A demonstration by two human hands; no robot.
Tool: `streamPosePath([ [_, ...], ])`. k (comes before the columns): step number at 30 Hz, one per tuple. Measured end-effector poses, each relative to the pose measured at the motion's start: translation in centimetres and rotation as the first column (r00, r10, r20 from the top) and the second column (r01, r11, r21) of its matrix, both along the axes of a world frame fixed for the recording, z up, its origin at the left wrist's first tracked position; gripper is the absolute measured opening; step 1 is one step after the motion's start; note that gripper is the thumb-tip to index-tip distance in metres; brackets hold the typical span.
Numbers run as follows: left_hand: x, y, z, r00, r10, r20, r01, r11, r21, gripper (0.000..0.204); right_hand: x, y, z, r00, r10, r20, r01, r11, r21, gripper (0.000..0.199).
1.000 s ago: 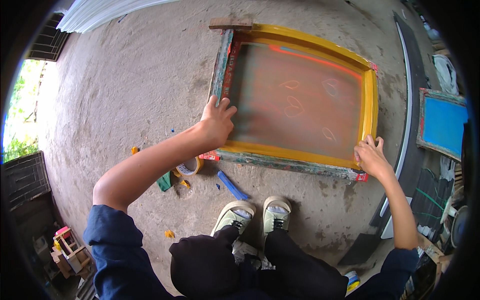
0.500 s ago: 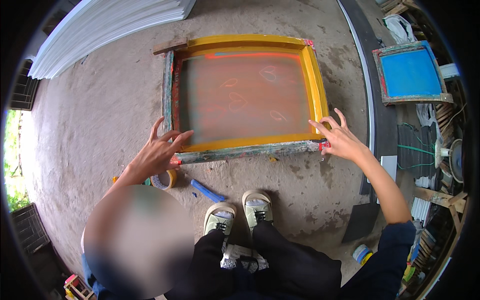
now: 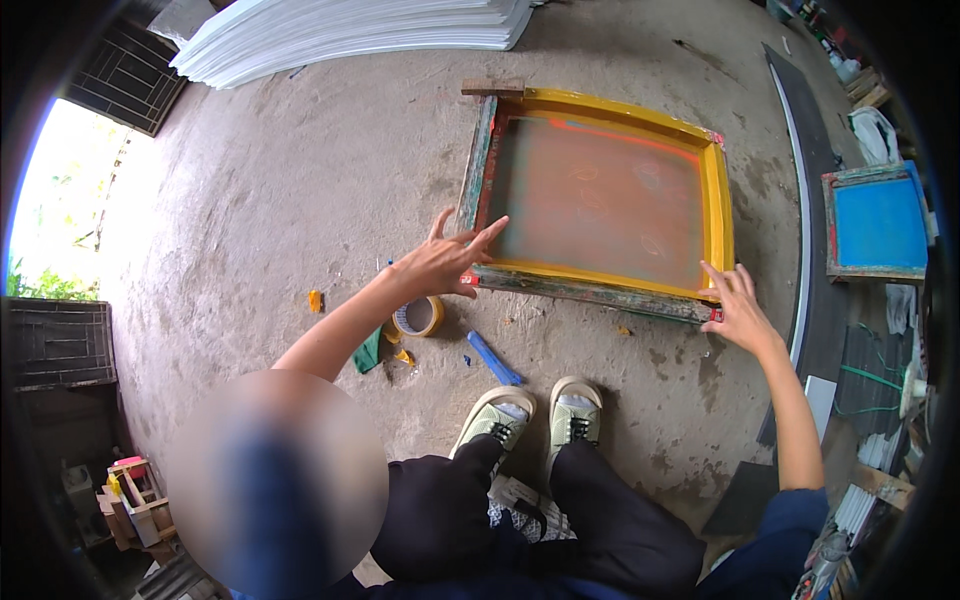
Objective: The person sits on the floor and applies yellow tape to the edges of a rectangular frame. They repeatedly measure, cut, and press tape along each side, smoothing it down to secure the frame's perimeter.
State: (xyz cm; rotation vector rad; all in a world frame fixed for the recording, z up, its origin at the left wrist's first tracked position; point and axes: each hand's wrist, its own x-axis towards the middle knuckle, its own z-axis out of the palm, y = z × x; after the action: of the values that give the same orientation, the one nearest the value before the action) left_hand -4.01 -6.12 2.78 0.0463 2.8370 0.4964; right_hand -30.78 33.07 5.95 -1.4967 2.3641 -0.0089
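A large rectangular screen-printing frame point(image 3: 600, 205) lies right of centre on the floor. Yellow edging lines its inside, and faint heart and leaf outlines show on the mesh. At its near left corner is my left hand point(image 3: 440, 262), fingers spread, some over the edge and the thumb low beside a red patch. My right hand point(image 3: 742, 308) is at the near right corner, thumb and index fingertip by the edge and the other fingers lifted apart. Neither hand is wrapped round the wood; whether the fingertips press on it, I cannot tell.
On the floor by my left arm lie a tape roll point(image 3: 418, 316), a green scrap point(image 3: 368, 352) and a blue strip point(image 3: 493, 358). A smaller blue screen point(image 3: 880, 222) stands at the right, beyond a long dark panel point(image 3: 812, 150). White sheets point(image 3: 370, 35) are stacked at the back.
The view has swung left and tilted, so the frame and both hands appear farther right. Both hands stay at the same two corners, fingers still spread.
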Motion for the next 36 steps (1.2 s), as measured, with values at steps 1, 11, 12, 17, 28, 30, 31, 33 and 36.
streamPosePath([
  [1, 0.1, 0.5, -0.1, 0.999, 0.031, 0.028, -0.033, 0.997, 0.068, 0.113, 0.6, -1.1, 0.3, 0.992, -0.061, 0.108, 0.057, 0.998, 0.041, 0.104],
  [11, -6.9, 6.2, -0.7, 0.999, -0.051, 0.014, 0.035, 0.83, 0.557, 0.127, 7.8, -15.3, -2.1, 0.893, 0.025, 0.45, -0.033, 0.999, 0.01, 0.097],
  [12, -6.7, 5.7, -0.1, 0.996, -0.062, 0.061, 0.02, 0.849, 0.528, 0.127, 8.1, -15.7, -2.3, 0.907, 0.036, 0.419, -0.057, 0.998, 0.038, 0.098],
  [17, -3.5, 2.9, 0.5, 0.965, -0.076, 0.251, 0.042, 0.989, 0.14, 0.122, 5.4, -10.1, -1.9, 0.945, 0.012, 0.327, -0.047, 0.994, 0.099, 0.102],
  [28, 0.0, 0.6, -0.1, 0.991, -0.012, -0.132, 0.008, 1.0, -0.027, 0.103, -0.3, 0.3, -1.4, 0.98, -0.172, 0.098, 0.18, 0.98, -0.085, 0.083],
  [30, 0.1, 0.6, 0.4, 0.989, 0.055, -0.137, -0.04, 0.993, 0.108, 0.09, -1.3, 2.0, -0.9, 0.976, -0.194, 0.095, 0.214, 0.92, -0.329, 0.07],
  [31, 0.3, 0.5, 0.2, 0.983, 0.076, -0.169, -0.053, 0.989, 0.14, 0.087, -1.6, 2.6, -0.6, 0.975, -0.196, 0.109, 0.221, 0.913, -0.343, 0.063],
  [33, 0.6, 0.2, 0.2, 0.967, 0.125, -0.223, -0.08, 0.977, 0.198, 0.08, -2.1, 3.3, 0.0, 0.971, -0.193, 0.142, 0.234, 0.896, -0.377, 0.049],
  [36, 0.9, 0.0, 0.1, 0.951, 0.153, -0.27, -0.087, 0.967, 0.239, 0.05, -1.1, 3.2, -0.9, 0.973, -0.163, 0.165, 0.219, 0.876, -0.43, 0.035],
])
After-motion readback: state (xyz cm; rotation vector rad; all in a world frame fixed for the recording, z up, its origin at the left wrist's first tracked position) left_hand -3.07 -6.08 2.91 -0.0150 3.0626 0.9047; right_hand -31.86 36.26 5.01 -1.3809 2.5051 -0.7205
